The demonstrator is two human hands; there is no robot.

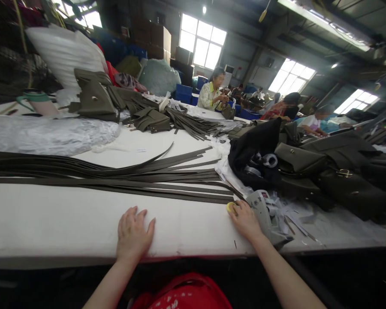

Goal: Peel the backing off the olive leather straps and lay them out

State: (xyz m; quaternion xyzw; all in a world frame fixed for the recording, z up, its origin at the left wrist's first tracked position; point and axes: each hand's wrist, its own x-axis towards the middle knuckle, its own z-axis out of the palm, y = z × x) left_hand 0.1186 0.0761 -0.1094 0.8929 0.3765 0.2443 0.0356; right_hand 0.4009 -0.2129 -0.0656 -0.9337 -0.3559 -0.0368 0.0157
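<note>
My left hand (133, 234) rests on the white tabletop (183, 221), fingers spread and nothing in it. Further right, my right hand (245, 219) has its fingers curled over a small round yellow thing (231, 208), partly hidden by them; I cannot make out its kind. Close by that hand stands a grey tabletop device (265, 216) that looks like a tape dispenser. Beyond both hands, long dark olive straps (116, 174) lie lengthwise across the table, their right ends fanned out near my right hand.
Olive bags (96, 101) sit at the back left beside a mug (40, 103) and clear plastic wrapping (51, 133). On the right are a black bag holding white rolls (254, 150) and piled olive bags (341, 176). A co-worker (210, 94) and other people work further back.
</note>
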